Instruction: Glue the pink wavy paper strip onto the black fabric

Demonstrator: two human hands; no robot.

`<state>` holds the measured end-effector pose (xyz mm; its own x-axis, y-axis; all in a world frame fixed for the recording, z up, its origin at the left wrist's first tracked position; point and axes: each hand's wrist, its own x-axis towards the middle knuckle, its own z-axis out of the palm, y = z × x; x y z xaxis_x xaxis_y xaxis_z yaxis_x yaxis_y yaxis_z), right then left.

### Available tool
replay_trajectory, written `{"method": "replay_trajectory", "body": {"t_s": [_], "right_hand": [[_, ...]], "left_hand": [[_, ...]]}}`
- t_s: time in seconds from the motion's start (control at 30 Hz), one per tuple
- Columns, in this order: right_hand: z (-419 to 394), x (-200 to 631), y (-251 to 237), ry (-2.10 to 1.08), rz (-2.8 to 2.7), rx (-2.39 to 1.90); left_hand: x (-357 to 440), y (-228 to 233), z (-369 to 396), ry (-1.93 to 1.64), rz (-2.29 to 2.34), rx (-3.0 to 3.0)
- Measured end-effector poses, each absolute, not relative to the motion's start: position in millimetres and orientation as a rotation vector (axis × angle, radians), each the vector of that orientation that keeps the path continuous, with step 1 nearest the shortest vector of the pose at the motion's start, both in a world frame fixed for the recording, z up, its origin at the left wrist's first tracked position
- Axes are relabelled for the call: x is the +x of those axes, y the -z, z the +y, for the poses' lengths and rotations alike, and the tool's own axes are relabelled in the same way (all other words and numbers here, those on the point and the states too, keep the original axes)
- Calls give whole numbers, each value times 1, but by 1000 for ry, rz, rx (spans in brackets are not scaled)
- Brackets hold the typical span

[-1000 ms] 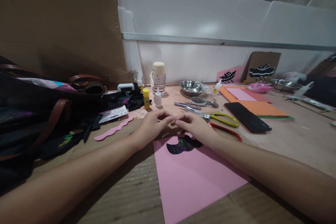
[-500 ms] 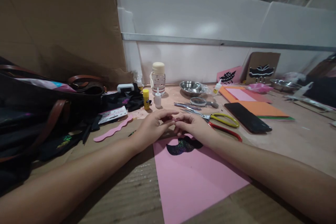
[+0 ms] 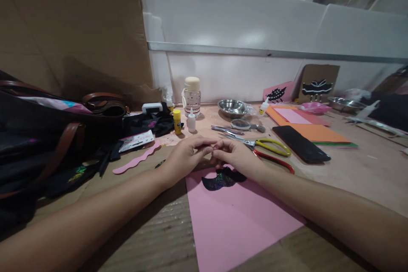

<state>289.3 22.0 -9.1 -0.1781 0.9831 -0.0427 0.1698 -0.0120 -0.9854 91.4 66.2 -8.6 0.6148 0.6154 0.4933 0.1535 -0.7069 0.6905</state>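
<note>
- Head view: the left hand and the right hand are meeting at the far edge of the pink sheet, fingertips touching each other over the table.
- Both hands are curling their fingers inward; they seem to be pinching something very small between them, but what it is cannot be told.
- The black glitter cutout is lying flat on the far end of the pink sheet, just near of the right hand and partly tucked under it.
- Just to the right of the right hand, the yellow-handled scissors and the red-handled tool are lying side by side, the red handle nearer.
- Further right, a black phone is resting face down, touching the near edge of an orange sheet.
- Beyond the hands, a yellow glue stick, a small white dropper bottle and a cream-capped bottle are standing upright, close together.
- A steel bowl is sitting further right of them, with tweezers lying between it and the hands.
- To the left, a wavy pink strip is lying just beside a dark bag with brown straps.
- A cardboard panel is standing behind the bag at the far left.
</note>
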Motion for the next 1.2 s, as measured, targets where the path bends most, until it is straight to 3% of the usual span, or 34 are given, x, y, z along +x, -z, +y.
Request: {"method": "replay_trajectory", "body": {"t_s": [0.73, 1.2], "right_hand": [[15, 284, 6, -1125, -1528, -1296], [14, 285, 10, -1228, -1451, -1128]], "left_hand": [[91, 2, 61, -818, 674, 2140], [90, 6, 74, -787, 916, 1890]]}}
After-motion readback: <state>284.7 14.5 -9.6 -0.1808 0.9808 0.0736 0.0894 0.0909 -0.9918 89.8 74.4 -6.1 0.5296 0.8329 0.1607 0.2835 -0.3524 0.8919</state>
